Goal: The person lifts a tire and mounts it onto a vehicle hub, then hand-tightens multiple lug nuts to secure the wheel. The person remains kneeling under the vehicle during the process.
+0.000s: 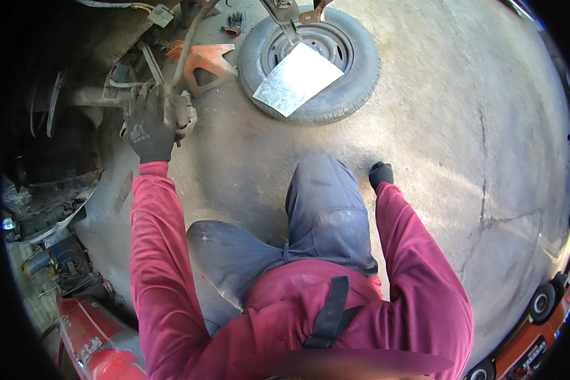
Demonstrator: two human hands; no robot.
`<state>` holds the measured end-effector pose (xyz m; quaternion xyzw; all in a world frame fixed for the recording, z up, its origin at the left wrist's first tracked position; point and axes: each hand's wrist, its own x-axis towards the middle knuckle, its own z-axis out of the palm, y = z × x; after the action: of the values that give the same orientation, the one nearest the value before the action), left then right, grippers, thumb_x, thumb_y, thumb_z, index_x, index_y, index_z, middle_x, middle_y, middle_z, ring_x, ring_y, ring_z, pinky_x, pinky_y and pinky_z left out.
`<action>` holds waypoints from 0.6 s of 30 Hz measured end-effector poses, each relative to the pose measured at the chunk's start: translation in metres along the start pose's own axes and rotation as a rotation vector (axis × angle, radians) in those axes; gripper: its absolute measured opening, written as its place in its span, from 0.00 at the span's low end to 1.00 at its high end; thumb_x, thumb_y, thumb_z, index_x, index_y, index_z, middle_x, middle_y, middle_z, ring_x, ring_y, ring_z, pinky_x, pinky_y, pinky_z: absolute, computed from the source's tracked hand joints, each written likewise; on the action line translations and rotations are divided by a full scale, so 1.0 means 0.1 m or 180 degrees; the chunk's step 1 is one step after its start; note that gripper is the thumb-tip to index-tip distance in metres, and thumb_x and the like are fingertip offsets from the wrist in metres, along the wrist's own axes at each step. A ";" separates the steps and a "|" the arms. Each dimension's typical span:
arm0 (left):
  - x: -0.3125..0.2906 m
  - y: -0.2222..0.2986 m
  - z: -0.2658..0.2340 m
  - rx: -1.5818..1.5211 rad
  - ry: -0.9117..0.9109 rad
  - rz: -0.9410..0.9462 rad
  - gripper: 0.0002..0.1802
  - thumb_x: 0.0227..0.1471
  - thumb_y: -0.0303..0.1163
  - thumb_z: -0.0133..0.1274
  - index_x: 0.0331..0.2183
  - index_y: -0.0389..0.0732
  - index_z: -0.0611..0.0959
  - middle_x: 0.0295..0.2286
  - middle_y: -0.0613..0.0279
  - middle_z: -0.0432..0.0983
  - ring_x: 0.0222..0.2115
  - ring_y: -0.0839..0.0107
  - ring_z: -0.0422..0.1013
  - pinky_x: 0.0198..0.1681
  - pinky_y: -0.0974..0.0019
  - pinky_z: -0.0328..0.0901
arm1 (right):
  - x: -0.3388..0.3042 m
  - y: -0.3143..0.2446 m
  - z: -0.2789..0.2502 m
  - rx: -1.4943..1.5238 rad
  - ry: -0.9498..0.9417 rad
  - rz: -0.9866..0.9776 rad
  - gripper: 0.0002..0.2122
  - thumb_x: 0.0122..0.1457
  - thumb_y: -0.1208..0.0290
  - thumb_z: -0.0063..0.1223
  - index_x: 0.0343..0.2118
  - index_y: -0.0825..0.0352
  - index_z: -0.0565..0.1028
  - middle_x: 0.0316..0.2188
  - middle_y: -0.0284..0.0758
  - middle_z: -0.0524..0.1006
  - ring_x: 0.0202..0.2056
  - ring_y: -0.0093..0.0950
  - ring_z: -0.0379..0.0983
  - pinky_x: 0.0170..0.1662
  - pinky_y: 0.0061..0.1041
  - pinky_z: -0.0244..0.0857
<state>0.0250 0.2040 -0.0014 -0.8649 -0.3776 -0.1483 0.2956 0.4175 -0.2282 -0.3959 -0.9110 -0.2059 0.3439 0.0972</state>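
Observation:
My left hand (pixel 149 123), in a dark work glove, rests on the end of a dirty metal axle (pixel 92 97) under the vehicle at the left. Its fingers are stretched out over the metal, and the palm side is hidden. Low over the floor beside my right knee, my right hand (pixel 380 174) is closed in a dark glove. Whatever is inside it, if anything, is hidden. Ahead of me a wheel with its tyre (pixel 354 95) lies flat, with a shiny metal sheet (pixel 297 79) across it.
An orange metal stand (pixel 210 62) stands left of the wheel, and a loose glove (pixel 234 24) lies behind it. A metal arm (pixel 285 16) reaches over the wheel. At the lower left is a red painted object (pixel 98 335); an orange wheeled unit (pixel 519 342) stands far right.

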 end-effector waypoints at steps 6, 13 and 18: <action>0.04 0.06 -0.06 0.0038 -0.0214 -0.0154 0.25 0.63 0.45 0.55 0.59 0.48 0.81 0.60 0.58 0.74 0.64 0.52 0.64 0.69 0.46 0.55 | -0.21 -0.73 -0.45 -0.0112 0.1467 -0.0950 0.15 0.58 0.65 0.63 0.48 0.62 0.82 0.50 0.49 0.77 0.52 0.49 0.74 0.57 0.44 0.70; 0.04 0.07 -0.05 0.0216 -0.0353 -0.0252 0.26 0.65 0.48 0.50 0.59 0.48 0.81 0.60 0.59 0.74 0.65 0.55 0.64 0.69 0.46 0.54 | 0.57 -2.54 -1.09 0.1451 0.1604 -0.2022 0.24 0.57 0.60 0.64 0.54 0.66 0.76 0.53 0.49 0.77 0.50 0.49 0.78 0.56 0.42 0.71; 0.05 0.09 -0.09 0.0147 -0.0312 -0.0273 0.26 0.65 0.48 0.50 0.58 0.47 0.82 0.60 0.58 0.75 0.64 0.54 0.65 0.69 0.45 0.54 | 0.91 -3.17 -1.05 0.1062 0.0971 -0.1403 0.30 0.53 0.61 0.65 0.58 0.67 0.72 0.51 0.55 0.79 0.52 0.53 0.78 0.57 0.44 0.71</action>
<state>0.0346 0.1965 0.0046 -0.8471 -0.4317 -0.1096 0.2900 0.4513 0.0921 -0.2701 -0.8570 -0.3222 0.2030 0.3472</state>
